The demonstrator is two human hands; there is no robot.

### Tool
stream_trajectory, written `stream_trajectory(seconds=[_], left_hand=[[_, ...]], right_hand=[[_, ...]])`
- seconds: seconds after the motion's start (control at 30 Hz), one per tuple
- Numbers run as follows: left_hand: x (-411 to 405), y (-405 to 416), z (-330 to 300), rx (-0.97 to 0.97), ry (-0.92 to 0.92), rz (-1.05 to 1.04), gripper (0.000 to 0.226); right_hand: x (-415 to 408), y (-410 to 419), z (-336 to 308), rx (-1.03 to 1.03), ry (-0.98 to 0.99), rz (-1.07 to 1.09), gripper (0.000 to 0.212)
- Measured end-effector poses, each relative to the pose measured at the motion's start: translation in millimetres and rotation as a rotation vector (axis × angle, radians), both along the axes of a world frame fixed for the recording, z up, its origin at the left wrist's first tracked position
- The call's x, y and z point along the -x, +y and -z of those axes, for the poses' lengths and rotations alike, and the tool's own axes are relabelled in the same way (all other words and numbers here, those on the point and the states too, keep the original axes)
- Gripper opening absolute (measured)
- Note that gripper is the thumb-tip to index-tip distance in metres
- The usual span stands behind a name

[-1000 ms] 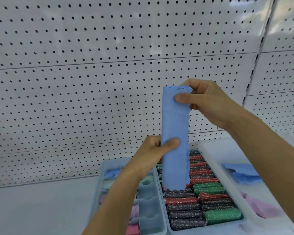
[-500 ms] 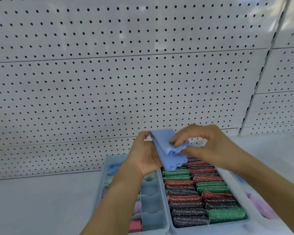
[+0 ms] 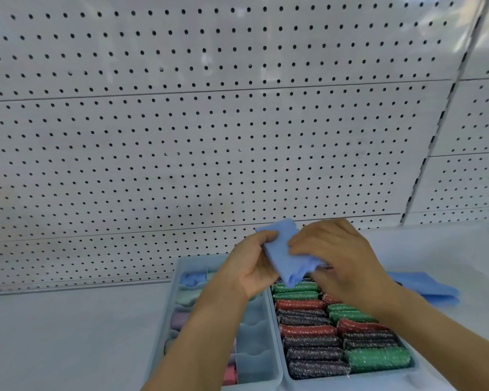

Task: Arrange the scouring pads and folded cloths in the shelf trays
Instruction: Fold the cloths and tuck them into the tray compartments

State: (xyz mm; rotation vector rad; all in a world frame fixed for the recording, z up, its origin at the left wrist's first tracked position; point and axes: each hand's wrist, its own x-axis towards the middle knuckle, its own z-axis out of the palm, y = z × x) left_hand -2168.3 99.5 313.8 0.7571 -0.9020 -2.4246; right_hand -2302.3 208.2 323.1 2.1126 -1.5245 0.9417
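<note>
Left hand (image 3: 251,266): forearm rises from the lower edge, palm turned toward the right, thumb hooked over the near upper edge of the blue cloth (image 3: 283,255); fingers curl behind it, gripping.

Right hand (image 3: 336,258): forearm enters from the lower right corner, back of hand up, fingers bent down onto the cloth's right side, pinching it against the left hand.

Blue cloth: folded into a narrow band, held in the air between both hands, above the far end of the pad tray (image 3: 407,375). Long axis runs from upper left, toward the pegboard (image 3: 209,136), down to the lower right; lower end hangs just over the first green pad.

Scouring pads (image 3: 311,345): green, red and dark glittery, laid crosswise in two columns filling the pad tray.

Divided tray (image 3: 167,311): just beside the pad tray on its left, holding folded cloths (image 3: 192,279) in blue, pale green, lilac and pink in its left compartments.

Loose blue cloth (image 3: 424,289): lying on the shelf (image 3: 68,334), right of the trays.
</note>
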Motion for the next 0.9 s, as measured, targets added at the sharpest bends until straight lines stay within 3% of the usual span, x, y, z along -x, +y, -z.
stream_trajectory(seconds=[0.07, 0.13, 0.23, 0.33, 0.47, 0.63, 0.73, 0.83, 0.9], left_hand=[[-1, 3, 5, 0.201, -0.060, -0.023, 0.045], [-8, 9, 7, 0.420, -0.090, -0.020, 0.066], [-15, 19, 3, 0.607, -0.049, 0.035, 0.071], [-15, 27, -5, 0.808, -0.101, 0.001, 0.056], [-11, 34, -17, 0.866, -0.089, -0.238, 0.032], [-14, 37, -19, 0.916, -0.046, -0.344, 0.009], [-22, 36, -24, 0.894, -0.004, -0.277, 0.024], [-27, 32, -25, 0.888, -0.009, -0.228, 0.042], [-29, 29, -26, 0.824, 0.013, -0.199, 0.041]], right_hand=[[-7, 2, -13, -0.112, -0.468, 0.015, 0.013], [-8, 1, -27, -0.238, -0.864, -0.050, 0.009], [1, -5, -41, -0.398, -1.156, -0.112, 0.008], [1, -7, -42, -0.539, -1.219, -0.130, 0.022], [-12, -6, -34, -0.569, -1.325, -0.191, 0.040], [-18, -4, -23, -0.441, -1.404, -0.236, 0.019], [-14, -3, -24, -0.384, -1.406, -0.294, 0.017], [-15, -1, -27, -0.339, -1.358, -0.313, 0.041], [-16, -1, -27, -0.308, -1.292, -0.292, 0.052]])
